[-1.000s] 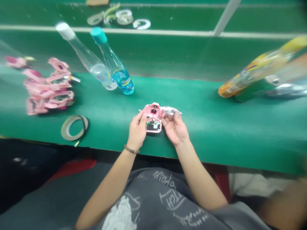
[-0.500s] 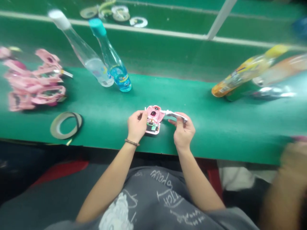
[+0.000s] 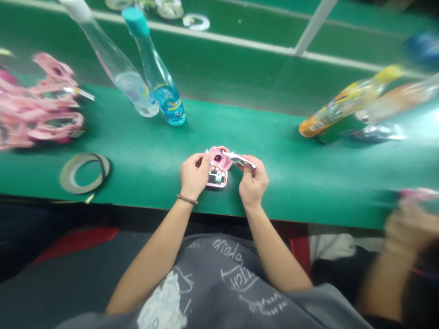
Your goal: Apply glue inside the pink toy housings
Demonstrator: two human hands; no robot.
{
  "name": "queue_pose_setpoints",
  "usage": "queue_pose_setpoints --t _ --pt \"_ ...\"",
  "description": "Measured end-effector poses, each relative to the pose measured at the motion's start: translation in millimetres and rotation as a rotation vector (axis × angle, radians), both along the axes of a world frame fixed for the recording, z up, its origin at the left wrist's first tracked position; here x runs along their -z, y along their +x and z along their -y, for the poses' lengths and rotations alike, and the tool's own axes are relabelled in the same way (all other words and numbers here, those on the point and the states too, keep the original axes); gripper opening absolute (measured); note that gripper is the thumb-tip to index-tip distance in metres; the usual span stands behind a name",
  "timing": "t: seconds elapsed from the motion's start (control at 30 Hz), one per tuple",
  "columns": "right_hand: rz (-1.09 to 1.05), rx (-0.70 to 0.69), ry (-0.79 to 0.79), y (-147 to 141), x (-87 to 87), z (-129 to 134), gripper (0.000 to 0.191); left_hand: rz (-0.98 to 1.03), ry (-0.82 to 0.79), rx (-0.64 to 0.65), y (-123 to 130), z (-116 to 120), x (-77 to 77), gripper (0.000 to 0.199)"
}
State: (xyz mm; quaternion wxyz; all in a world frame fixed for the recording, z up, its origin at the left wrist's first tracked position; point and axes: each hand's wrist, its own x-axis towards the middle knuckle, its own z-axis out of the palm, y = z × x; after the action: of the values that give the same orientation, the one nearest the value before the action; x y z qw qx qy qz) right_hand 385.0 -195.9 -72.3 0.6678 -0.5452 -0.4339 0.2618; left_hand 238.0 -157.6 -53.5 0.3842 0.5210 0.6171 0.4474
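My left hand (image 3: 194, 175) is closed on the left side of an opened pink plastic casing (image 3: 225, 161). A green and black circuit board (image 3: 216, 177) shows in its lower half, and a dark round opening is in the upper half. Between the thumb and fingers of my right hand (image 3: 253, 180) is a slim white-and-dark tool (image 3: 243, 159). Its tip points left and reaches over the upper right of the casing; I cannot tell whether it touches. The tool's exact kind is too blurred to make out.
Left on the green bench are a tape roll (image 3: 72, 173) and a heap of pink casings (image 3: 41, 109). Two bottles, one clear (image 3: 135, 93) and one blue (image 3: 170, 105), stand behind. An orange bottle (image 3: 318, 121) is at right. A co-worker's hand (image 3: 408, 224) holds something pink.
My right hand has moved left, bringing the tool's tip over the casing. My left hand keeps its hold. The co-worker's hand at right has come further into view.
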Motion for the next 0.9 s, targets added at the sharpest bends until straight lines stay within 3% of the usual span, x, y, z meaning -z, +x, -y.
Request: queue_pose_setpoints --t 0.27,0.53,0.77,0.9 --pt "0.082 -0.042 -0.070 3 1.4 4 0.018 0.009 0.018 0.013 0 1 1.0 0.030" --pt "0.330 -0.011 0.073 0 -4.1 9 0.023 0.035 0.030 -0.001 1 2 3.1 0.030" --pt "0.098 0.153 0.083 10 -9.5 20 0.016 0.061 0.031 -0.004 0 3 1.9 0.028" --pt "-0.162 0.111 0.047 8 -12.1 28 0.014 0.106 0.041 0.031 -2 5 -2.4 0.031"
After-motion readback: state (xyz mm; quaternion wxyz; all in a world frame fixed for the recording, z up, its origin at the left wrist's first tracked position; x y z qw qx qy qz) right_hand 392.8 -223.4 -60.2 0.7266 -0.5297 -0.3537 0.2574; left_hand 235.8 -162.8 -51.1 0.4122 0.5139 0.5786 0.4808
